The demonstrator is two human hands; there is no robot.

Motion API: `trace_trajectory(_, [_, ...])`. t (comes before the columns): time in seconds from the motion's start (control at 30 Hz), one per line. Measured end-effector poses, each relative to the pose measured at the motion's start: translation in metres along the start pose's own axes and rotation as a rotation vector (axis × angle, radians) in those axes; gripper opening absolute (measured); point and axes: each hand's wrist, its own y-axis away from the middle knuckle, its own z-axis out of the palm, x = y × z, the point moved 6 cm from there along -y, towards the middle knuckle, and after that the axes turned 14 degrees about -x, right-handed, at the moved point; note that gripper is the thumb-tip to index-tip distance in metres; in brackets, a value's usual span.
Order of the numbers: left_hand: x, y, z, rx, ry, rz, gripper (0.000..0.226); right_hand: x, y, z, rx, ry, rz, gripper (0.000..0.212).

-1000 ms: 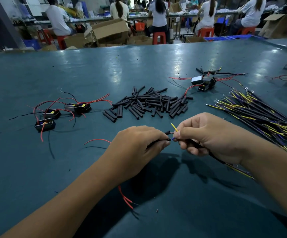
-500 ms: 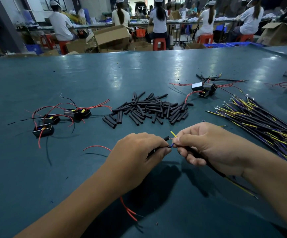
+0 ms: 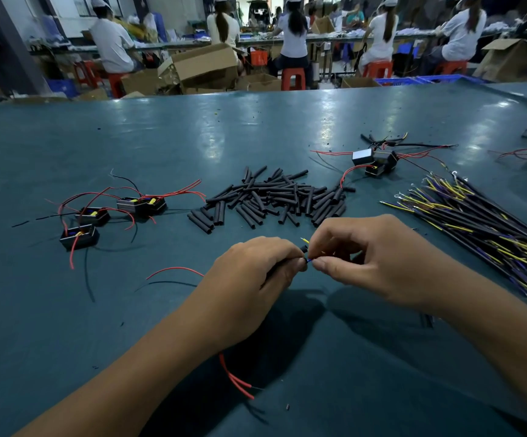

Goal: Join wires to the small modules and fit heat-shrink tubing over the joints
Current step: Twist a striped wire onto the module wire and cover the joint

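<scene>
Joint unchanged: our left hand [image 3: 255, 272] and right hand [image 3: 366, 257] kept pinching wire ends [image 3: 307, 259]; tubing pile [image 3: 274, 197] at 12 o'clock untouched, so splicing continued.

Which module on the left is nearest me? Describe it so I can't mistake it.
Start at the heat-shrink pile mid-table and look left to the modules with red wires. The nearest module sits lowest and leftmost, apart from the others, one red wire trailing toward you.

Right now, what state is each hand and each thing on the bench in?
left hand: pinching a black wire end.
right hand: pinching a thin wire at the joint.
yellow wire tip: bare, sticking up between the hands.
tubing pile: loose, lying flat.
wire bundle: lying loose on the right.
left modules: wired, resting on the table.
</scene>
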Motion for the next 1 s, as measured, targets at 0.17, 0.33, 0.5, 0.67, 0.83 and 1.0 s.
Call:
trace_trajectory(0.17, [0.001, 0.000, -0.002, 0.023, -0.014, 0.024, 0.024, -0.004, -0.001, 0.000, 0.043, 0.016, -0.039, 0.007])
trace_trajectory(0.33, [0.000, 0.000, 0.000, 0.041, -0.032, 0.039, 0.020, -0.006, -0.001, 0.006, 0.073, 0.060, -0.045, 0.008])
trace_trajectory(0.5, [-0.002, 0.000, 0.001, 0.054, 0.011, 0.014, 0.010, -0.003, -0.002, 0.011, 0.026, 0.070, -0.030, 0.009])
trace_trajectory(0.67, [-0.004, 0.000, -0.003, 0.105, 0.095, 0.007, 0.008, 0.004, -0.002, 0.003, 0.051, -0.048, -0.011, 0.009])
trace_trajectory(0.83, [-0.003, 0.002, -0.005, 0.153, 0.109, 0.003, 0.008, 0.002, -0.001, 0.004, 0.023, -0.009, -0.019, 0.010])
trace_trajectory(1.0, [-0.001, -0.001, 0.001, 0.052, 0.025, 0.003, 0.013, 0.000, 0.000, 0.004, 0.017, -0.050, -0.038, 0.012])
